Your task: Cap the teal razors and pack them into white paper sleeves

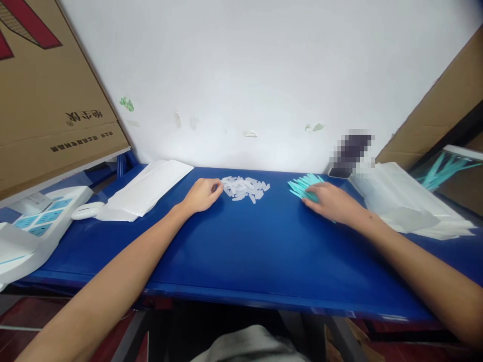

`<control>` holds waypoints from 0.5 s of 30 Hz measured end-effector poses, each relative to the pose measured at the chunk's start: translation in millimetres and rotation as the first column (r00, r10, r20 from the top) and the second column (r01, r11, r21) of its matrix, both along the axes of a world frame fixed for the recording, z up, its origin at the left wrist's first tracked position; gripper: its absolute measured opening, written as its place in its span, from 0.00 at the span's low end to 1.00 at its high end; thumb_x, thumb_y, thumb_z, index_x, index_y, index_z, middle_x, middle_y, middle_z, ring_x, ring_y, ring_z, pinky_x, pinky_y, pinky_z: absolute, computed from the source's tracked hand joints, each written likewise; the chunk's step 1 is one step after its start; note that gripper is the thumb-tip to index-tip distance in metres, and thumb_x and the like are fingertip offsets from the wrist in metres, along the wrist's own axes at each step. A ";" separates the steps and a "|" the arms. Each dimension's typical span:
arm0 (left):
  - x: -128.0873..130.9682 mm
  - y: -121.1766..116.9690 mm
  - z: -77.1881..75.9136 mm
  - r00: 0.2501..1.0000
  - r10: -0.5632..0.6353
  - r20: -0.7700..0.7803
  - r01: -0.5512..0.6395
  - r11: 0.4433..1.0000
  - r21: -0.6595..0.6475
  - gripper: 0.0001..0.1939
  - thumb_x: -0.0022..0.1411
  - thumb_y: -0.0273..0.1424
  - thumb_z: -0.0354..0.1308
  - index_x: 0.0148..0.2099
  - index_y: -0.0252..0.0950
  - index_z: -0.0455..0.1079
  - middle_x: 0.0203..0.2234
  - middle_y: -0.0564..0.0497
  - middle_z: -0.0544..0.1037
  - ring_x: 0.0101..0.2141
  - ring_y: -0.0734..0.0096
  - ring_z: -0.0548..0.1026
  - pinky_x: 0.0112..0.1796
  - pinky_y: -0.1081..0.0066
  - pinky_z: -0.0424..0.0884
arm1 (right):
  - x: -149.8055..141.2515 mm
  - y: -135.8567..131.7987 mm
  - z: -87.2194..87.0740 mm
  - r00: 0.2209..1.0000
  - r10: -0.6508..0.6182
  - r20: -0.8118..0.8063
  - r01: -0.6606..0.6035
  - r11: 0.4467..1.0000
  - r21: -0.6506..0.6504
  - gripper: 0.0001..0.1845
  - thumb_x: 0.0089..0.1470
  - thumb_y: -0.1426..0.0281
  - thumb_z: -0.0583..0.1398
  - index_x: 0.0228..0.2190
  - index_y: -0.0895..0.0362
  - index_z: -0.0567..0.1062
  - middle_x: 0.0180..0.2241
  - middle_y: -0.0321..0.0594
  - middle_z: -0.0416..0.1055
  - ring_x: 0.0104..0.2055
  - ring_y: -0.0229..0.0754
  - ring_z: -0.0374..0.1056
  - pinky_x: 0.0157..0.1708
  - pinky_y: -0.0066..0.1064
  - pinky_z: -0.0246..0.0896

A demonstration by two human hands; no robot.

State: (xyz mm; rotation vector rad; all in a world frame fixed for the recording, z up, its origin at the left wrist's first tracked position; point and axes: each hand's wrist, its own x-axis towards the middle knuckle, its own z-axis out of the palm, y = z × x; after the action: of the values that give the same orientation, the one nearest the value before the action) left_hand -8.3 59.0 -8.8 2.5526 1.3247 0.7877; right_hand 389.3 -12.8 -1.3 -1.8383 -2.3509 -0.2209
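Observation:
A loose pile of small translucent whitish plastic pieces (245, 188) lies on the blue table (241, 241). My left hand (204, 195) rests at the left edge of this pile, its fingers curled in and closed; whatever they may hold is hidden. Farther right is a pile of slim teal plastic sticks (303, 185). Over the near right side of that pile lies my right hand (330, 202), touching the sticks. Its thumb and fingers are drawn together at the pile, and whether a stick is between them cannot be made out.
White plastic packets (147, 191) lie on the left, beside a white power strip (56, 211). More packets (407, 201) and a dark phone (345, 158) are on the right. Cardboard boxes (56, 90) flank the table. A white wall (234, 85) stands behind it. More teal sticks (445, 168) show at far right.

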 end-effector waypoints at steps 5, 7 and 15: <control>-0.1 1.8 -0.7 0.999 -0.033 -0.036 0.033 0.999 -0.017 0.18 0.69 0.38 0.47 0.30 0.37 0.70 0.24 0.51 0.73 0.26 0.68 0.67 0.32 0.67 0.57 | -3.6 -0.4 -4.9 0.996 0.078 -0.030 -0.079 0.997 -0.018 0.27 0.66 0.56 0.52 0.53 0.60 0.80 0.54 0.57 0.78 0.56 0.62 0.74 0.54 0.52 0.71; 0.2 1.1 -0.9 0.998 -0.053 -0.038 0.052 0.998 -0.025 0.19 0.69 0.38 0.47 0.31 0.36 0.71 0.25 0.50 0.74 0.26 0.67 0.68 0.32 0.67 0.58 | -5.8 -0.9 -5.4 0.992 0.117 -0.045 -0.118 0.993 -0.025 0.28 0.66 0.57 0.52 0.56 0.61 0.78 0.55 0.57 0.77 0.57 0.61 0.73 0.57 0.52 0.70; -0.7 0.8 -1.8 0.997 -0.071 -0.035 0.071 0.997 -0.022 0.20 0.71 0.38 0.47 0.34 0.35 0.75 0.29 0.49 0.77 0.29 0.66 0.71 0.34 0.67 0.61 | -38.0 -21.7 2.7 0.907 0.347 -0.238 -0.373 0.925 -0.073 0.22 0.66 0.56 0.56 0.52 0.54 0.80 0.55 0.51 0.76 0.55 0.58 0.74 0.55 0.51 0.72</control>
State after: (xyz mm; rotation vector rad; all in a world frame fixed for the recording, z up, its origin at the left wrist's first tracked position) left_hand -9.0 59.8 -10.6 2.5932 1.2378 0.7148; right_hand 351.3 -34.4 1.4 -1.3453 -2.5255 0.1622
